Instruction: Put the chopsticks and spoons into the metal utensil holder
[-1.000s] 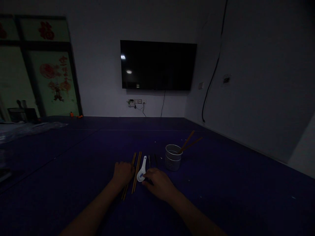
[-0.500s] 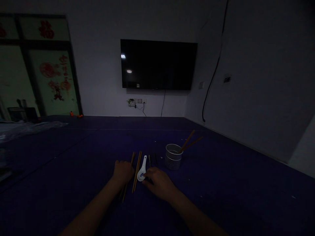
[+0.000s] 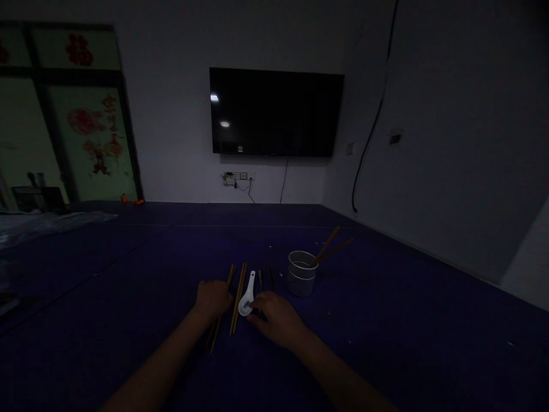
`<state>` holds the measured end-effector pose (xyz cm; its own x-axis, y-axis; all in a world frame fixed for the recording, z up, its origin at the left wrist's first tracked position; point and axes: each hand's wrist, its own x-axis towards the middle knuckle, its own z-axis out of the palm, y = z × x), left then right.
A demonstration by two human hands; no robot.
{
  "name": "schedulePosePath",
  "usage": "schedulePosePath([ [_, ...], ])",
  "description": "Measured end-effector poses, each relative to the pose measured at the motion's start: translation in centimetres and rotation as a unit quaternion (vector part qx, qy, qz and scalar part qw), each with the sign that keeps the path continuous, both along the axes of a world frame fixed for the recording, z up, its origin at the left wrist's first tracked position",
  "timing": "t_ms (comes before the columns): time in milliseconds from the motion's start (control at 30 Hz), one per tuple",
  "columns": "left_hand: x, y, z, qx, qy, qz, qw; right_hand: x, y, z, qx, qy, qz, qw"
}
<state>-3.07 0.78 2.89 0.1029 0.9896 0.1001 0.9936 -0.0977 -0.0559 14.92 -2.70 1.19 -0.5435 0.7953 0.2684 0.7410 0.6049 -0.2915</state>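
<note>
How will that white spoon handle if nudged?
The white spoon, with its blue motif, looks ceramic: likely stiff and perhaps chippable. Its smooth surface may be slippery. Its rounded bowl could rock or swivel when pushed.

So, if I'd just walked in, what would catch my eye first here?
Probably the white spoon, bright against the dark surface, between the left hand and the right hand. Then the large black screen on the far wall, and the metal cup beyond the right hand, with two sticks slanting out.
</note>
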Motion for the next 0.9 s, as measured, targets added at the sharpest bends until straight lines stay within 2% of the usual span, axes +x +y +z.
schedulePosePath([
  [167,-0.2,0.0,0.1,-0.005,0.004,-0.011,1.000,0.1,0.0,0.0,0.005,0.010,0.006,1.000],
  [300,-0.6,0.2,0.3,-0.005,-0.030,-0.012,0.999,0.1,-0.1,0.1,0.005,0.004,0.005,1.000],
  [367,-1.0,0.5,0.5,-0.001,-0.085,-0.009,0.996,0.1,-0.1,0.1,0.004,0.000,0.001,1.000],
  [433,-1.2,0.9,0.7,0.017,-0.187,-0.014,0.982,0.0,0.0,0.2,0.011,0.010,-0.018,1.000],
  [533,-1.2,1.2,0.8,0.043,-0.382,-0.045,0.922,0.0,0.1,0.5,0.030,0.053,-0.060,0.996],
  [667,0.3,0.5,0.3,-0.034,-0.570,-0.108,0.814,0.0,0.1,1.0,0.023,0.170,-0.080,0.982],
  [733,1.3,-0.1,-0.2,-0.084,-0.609,-0.149,0.774,-0.1,0.0,1.2,0.005,0.257,-0.060,0.965],
  [767,1.8,-0.5,-0.4,-0.104,-0.615,-0.167,0.763,-0.1,0.0,1.2,-0.006,0.301,-0.054,0.952],
  [900,2.9,-1.5,-0.9,-0.176,-0.613,-0.219,0.738,-0.3,0.5,0.8,-0.050,0.434,-0.076,0.896],
])
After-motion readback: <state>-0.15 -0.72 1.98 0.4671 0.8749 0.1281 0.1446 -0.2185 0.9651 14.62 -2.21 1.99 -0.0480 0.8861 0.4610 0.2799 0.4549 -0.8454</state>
